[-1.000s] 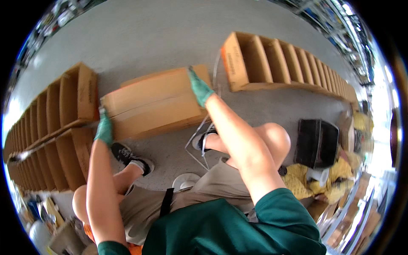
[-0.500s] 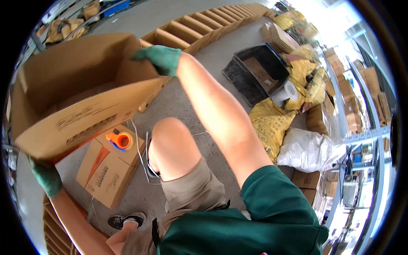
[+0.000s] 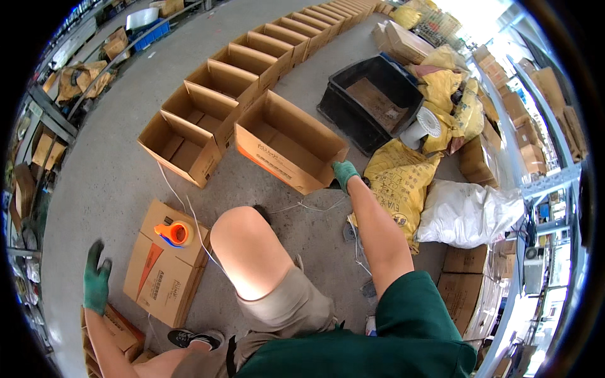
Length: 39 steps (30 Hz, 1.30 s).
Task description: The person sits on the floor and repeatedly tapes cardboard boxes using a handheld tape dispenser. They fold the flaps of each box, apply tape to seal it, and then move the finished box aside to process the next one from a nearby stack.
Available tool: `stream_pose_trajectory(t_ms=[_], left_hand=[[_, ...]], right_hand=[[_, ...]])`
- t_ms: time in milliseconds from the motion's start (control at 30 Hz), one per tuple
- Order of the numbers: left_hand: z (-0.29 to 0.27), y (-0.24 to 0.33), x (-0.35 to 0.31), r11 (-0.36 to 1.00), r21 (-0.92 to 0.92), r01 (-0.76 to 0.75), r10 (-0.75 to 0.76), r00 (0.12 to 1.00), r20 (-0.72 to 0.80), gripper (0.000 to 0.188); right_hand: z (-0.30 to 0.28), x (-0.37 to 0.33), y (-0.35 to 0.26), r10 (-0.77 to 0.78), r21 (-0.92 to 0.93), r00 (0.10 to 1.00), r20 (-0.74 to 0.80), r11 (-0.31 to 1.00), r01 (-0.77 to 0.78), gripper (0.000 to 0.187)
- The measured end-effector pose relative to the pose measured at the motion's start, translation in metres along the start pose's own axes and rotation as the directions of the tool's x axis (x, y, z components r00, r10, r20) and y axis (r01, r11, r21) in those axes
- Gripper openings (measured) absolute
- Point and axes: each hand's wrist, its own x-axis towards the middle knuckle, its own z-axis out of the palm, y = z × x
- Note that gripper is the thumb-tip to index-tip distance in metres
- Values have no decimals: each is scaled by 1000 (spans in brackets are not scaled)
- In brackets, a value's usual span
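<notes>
My right hand (image 3: 345,175), in a green glove, grips the near right corner of an open-topped cardboard box (image 3: 274,165) with an orange stripe. That box stands beside the near end of a long row of similar open boxes (image 3: 205,165). On the left, my gloved left hand (image 3: 96,283) is empty, its fingers apart. Nearest to it lies a stack of flattened cartons (image 3: 165,271) on the floor. An orange tape dispenser (image 3: 178,234) rests on top of the stack.
A black plastic bin (image 3: 343,120) sits at the right, next to yellow sacks (image 3: 397,186) and a white sack (image 3: 469,214). White string (image 3: 302,205) trails over the floor. Metal shelving (image 3: 53,113) runs along the left; more racks stand right. More cartons (image 3: 116,331) are at lower left.
The open box has swung from the far left, where both hands held it, to the right of the row. My left hand has let go and dropped lower.
</notes>
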Motion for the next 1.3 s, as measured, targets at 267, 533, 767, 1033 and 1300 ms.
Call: stream_pose_trajectory(t_ms=[267, 533, 767, 1033, 1300], left_hand=[[-98, -201, -148, 808, -94, 582, -585, 772, -249, 56], [-62, -179, -149, 713, 6, 701, -686, 699, -199, 55], [-46, -159, -108, 708, 68, 703, -693, 709, -130, 55], [-61, -148, -79, 798, 72, 599, -597, 801, -40, 56], [-31, -33, -53, 774, 352, 526, -599, 788, 140, 66]], right_hand=[[15, 53, -39, 97, -381, 982, -165, 912, -154, 52], [-94, 148, -96, -284, -715, 890, -358, 696, -66, 53], [-128, 216, -91, -76, -706, 905, -419, 654, -272, 38], [-145, 153, -37, -286, -843, 911, -296, 528, -108, 28], [-176, 82, -44, -389, -875, 883, -262, 482, -47, 27]])
